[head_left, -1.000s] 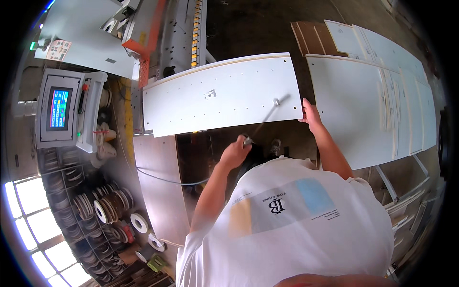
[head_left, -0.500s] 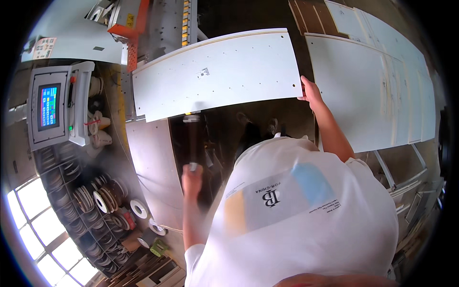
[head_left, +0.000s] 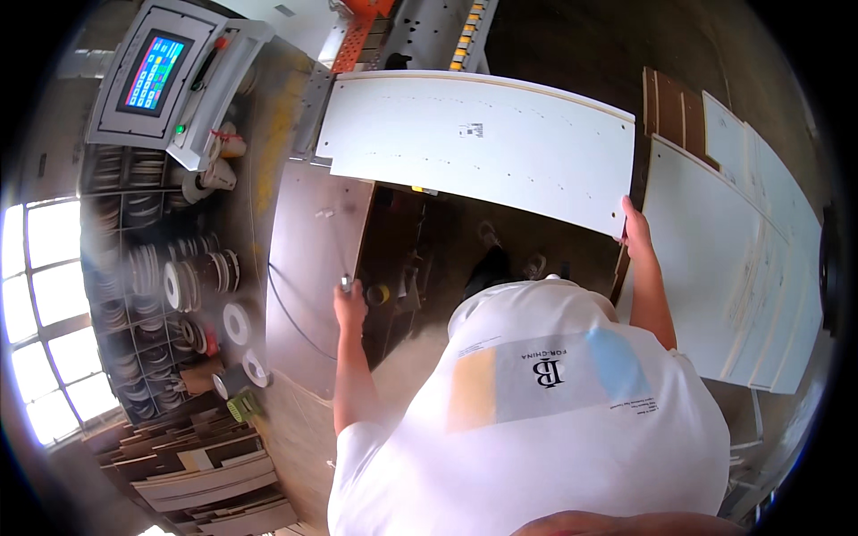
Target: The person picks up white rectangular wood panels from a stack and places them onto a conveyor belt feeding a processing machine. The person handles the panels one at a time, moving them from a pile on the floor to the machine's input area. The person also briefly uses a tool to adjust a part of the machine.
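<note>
White drilled panel [head_left: 478,147], a long rectangular board with rows of small holes and a small dark label near its middle, is seen from above, lying flat ahead of a person in a white shirt. Its long axis runs left to right across the view, tilting slightly downward toward the right end. Relative to the panel, the right hand [head_left: 635,234] is at the near right corner, with fingers wrapped over the edge in a firm grasp, so the panel is held from that end only. The left hand [head_left: 350,302] is well apart from the panel, below its left end and nearer the body, clenched around a small metal-tipped tool [head_left: 346,283] whose exact kind cannot be told; a thin hose or cable [head_left: 284,313] is seen trailing from that side. The right hand is therefore judged the nearer and the only one in contact. Under and below the panel's left end, a brown board [head_left: 313,268] is laid on the machine bed. Beyond the panel's far left corner, a control console [head_left: 165,76] with a lit coloured screen is mounted. To the right of the panel, a stack of white panels [head_left: 733,268] is laid out, with dark brown boards [head_left: 675,107] behind it. Far to the left of the panel, shelves holding rolls of edge banding [head_left: 170,286] are seen beside a bright window [head_left: 45,304].
</note>
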Available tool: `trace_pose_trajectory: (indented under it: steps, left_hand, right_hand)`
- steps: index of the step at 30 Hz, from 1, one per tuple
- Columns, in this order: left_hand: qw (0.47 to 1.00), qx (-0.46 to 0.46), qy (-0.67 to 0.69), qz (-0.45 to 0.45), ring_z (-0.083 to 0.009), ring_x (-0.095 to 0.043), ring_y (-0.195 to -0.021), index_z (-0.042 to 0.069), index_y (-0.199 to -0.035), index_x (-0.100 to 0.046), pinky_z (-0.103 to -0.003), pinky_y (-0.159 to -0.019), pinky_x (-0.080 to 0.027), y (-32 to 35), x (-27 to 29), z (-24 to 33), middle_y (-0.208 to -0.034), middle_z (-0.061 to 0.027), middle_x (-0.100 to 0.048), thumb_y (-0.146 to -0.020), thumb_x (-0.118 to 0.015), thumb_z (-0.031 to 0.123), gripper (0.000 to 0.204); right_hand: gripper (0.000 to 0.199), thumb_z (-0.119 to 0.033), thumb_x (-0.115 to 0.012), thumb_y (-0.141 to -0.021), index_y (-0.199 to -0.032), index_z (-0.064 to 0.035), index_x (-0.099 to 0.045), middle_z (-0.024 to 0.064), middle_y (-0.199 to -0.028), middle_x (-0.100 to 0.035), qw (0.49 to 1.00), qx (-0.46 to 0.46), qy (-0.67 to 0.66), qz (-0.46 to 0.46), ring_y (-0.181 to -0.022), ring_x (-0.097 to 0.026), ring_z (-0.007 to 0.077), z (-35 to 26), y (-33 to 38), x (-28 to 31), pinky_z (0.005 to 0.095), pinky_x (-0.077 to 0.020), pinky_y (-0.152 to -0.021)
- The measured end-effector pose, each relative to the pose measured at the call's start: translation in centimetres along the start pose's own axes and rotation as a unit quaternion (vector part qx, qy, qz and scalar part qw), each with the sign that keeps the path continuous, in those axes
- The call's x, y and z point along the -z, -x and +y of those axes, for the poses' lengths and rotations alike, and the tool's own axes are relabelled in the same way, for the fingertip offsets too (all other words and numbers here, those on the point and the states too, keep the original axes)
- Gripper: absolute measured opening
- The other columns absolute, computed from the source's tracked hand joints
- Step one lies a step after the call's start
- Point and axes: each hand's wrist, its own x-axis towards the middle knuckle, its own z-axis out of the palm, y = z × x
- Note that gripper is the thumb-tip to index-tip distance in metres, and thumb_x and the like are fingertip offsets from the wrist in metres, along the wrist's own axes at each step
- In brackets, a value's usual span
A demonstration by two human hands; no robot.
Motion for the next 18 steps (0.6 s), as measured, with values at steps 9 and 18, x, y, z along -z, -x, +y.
trace_pose_trajectory:
  steps: [9,18]
  left_hand:
    - [0.949,0.069,0.301,-0.069,-0.0139,-0.048,-0.042,0.011,-0.088,-0.045,-0.027,-0.034,-0.033,-3.8,-4.8,9.7,-0.059,-0.0023,-0.047,-0.100,-0.061,0.024,0.023]
    - [0.822,-0.049,-0.177,-0.540,-0.0065,-0.048,-0.049,0.006,-0.092,-0.070,-0.025,-0.044,-0.035,1.7,-9.8,7.7,-0.065,0.0000,-0.060,-0.091,-0.072,0.024,0.018]
  right_hand:
    - [0.038,-0.049,-0.056,-0.100,-0.097,-0.0125,-0.066,-0.0030,-0.071,-0.059,0.997,0.026,-0.053,-0.042,-0.051,-0.049,0.0075,-4.5,3.5,0.4,0.0249,-0.0322,-0.040]
    - [0.039,-0.051,-0.055,-0.099,-0.100,-0.0134,-0.067,-0.0032,-0.075,-0.060,0.997,-0.021,-0.073,-0.009,-0.058,-0.051,0.0084,-3.7,4.0,-0.6,0.0259,-0.0343,-0.047]
